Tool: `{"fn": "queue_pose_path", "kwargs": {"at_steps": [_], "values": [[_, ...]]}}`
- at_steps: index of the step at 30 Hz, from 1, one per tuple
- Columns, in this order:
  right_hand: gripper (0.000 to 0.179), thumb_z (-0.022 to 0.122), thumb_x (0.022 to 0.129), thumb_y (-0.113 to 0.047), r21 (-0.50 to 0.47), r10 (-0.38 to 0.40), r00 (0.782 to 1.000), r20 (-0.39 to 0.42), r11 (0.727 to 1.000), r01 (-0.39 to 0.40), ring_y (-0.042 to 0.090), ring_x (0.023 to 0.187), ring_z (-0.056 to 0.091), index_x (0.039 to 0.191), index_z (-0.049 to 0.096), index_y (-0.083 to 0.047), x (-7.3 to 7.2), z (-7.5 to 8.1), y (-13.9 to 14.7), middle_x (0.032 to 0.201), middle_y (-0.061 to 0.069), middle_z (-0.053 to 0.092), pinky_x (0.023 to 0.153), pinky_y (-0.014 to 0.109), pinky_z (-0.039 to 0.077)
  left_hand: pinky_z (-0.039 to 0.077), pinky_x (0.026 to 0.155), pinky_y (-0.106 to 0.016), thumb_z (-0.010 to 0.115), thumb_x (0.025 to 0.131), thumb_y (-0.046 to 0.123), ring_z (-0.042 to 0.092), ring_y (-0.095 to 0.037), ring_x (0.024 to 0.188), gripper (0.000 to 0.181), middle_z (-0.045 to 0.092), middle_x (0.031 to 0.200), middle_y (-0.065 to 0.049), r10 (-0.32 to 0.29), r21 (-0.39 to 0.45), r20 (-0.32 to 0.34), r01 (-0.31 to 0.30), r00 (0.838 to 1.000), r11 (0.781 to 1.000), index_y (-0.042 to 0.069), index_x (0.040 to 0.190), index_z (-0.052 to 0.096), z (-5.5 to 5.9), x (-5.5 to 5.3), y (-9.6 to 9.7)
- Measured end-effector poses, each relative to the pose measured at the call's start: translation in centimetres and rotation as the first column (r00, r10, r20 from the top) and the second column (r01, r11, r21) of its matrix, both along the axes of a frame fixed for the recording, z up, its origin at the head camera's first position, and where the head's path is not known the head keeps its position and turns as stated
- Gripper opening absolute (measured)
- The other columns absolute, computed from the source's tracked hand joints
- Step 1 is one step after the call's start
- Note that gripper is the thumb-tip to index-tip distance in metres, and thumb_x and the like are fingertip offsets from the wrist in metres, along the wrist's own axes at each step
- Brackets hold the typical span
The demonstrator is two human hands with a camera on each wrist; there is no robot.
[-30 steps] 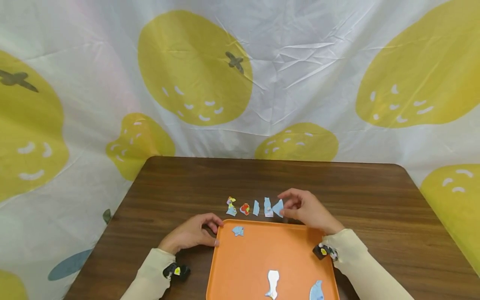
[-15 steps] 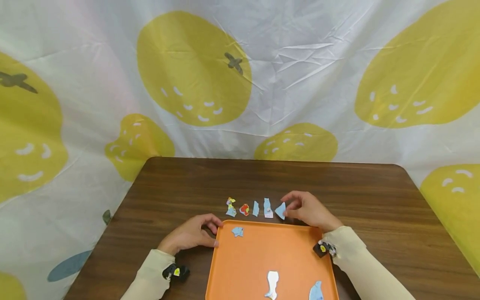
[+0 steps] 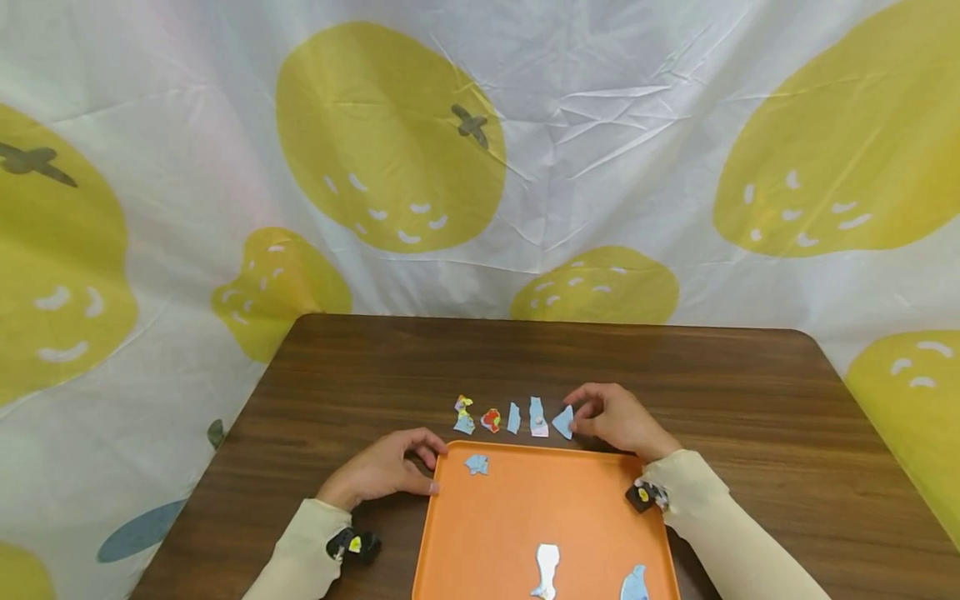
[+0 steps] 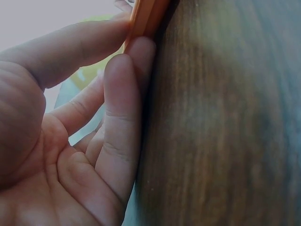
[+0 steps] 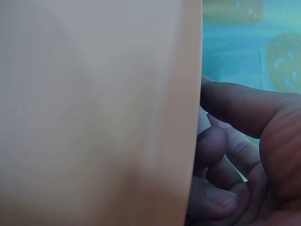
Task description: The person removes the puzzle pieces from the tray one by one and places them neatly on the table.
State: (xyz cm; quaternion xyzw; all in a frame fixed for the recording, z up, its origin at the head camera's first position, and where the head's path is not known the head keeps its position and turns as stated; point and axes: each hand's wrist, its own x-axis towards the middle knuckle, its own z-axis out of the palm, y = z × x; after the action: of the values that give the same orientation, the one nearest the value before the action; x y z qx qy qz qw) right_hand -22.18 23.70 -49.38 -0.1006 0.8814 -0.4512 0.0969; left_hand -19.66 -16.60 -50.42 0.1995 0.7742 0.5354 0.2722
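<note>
My right hand lies beyond the far edge of an orange tray. Its thumb and fingers hold the right edge of a fan-shaped light-blue puzzle piece, flat on the table. In the right wrist view the tray's rim hides most of that piece. At the tray's far left corner my left hand grips the rim, with fingers on either side of it in the left wrist view. Left of the held piece runs a row: a tall blue piece, a narrow blue piece, a red piece and yellow-and-blue bits.
On the tray lie a small blue piece near the far left corner, a white piece lower down and a blue piece at lower right. The dark wooden table meets a fruit-printed cloth behind.
My right hand has shifted slightly right with the fan-shaped piece, widening the gap to the tall blue piece. My left hand stays at the tray corner.
</note>
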Motion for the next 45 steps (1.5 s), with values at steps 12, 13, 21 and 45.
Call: {"fn": "queue_pose_path", "kwargs": {"at_steps": [12,13,21,45], "values": [[0.035,0.083,0.088,-0.011,0.003,-0.014,1.0,-0.022,1.0,0.014,0.018,0.076,0.061,0.121,0.072,-0.006,0.2,0.2,0.1,0.086,0.005,0.07,0.067,0.028,0.047,0.055,0.072,-0.025,0.088,0.082,0.003,0.068,-0.016,0.074,0.05,0.063,0.106,-0.015,0.013,-0.001,0.011,-0.013,1.0,1.0,0.0,0.128,0.065,0.1,0.1,0.1],[0.035,0.083,0.088,-0.011,-0.003,-0.013,1.0,-0.024,1.0,0.013,0.018,0.076,0.061,0.121,0.072,-0.006,0.3,0.3,0.1,0.086,0.006,0.07,0.066,0.027,0.047,0.055,0.072,-0.025,0.088,0.083,0.003,0.067,-0.017,0.074,0.05,0.063,0.106,-0.015,0.013,-0.001,0.01,-0.013,1.0,1.0,0.0,0.128,0.065,0.2,0.1,0.1],[0.035,0.082,0.09,-0.015,-0.02,0.015,0.999,-0.053,1.0,-0.016,0.019,0.076,0.061,0.122,0.071,-0.004,1.2,1.3,-0.4,0.088,0.005,0.07,0.064,0.028,0.048,0.055,0.072,-0.025,0.088,0.083,0.002,0.067,-0.016,0.073,0.05,0.063,0.106,-0.015,0.008,-0.007,0.003,-0.008,1.0,1.0,0.0,0.127,0.065,0.2,0.1,0.0],[0.035,0.085,0.091,-0.019,-0.027,0.225,0.972,-0.065,0.974,-0.227,0.011,0.069,0.058,0.12,0.072,-0.006,5.0,2.2,-2.1,0.09,0.0,0.07,0.065,0.023,0.049,0.055,0.073,-0.025,0.088,0.083,0.003,0.067,-0.016,0.074,0.051,0.062,0.107,-0.014,0.006,-0.002,0.017,-0.006,1.0,1.0,-0.001,0.128,0.065,0.2,-0.1,0.0]]}}
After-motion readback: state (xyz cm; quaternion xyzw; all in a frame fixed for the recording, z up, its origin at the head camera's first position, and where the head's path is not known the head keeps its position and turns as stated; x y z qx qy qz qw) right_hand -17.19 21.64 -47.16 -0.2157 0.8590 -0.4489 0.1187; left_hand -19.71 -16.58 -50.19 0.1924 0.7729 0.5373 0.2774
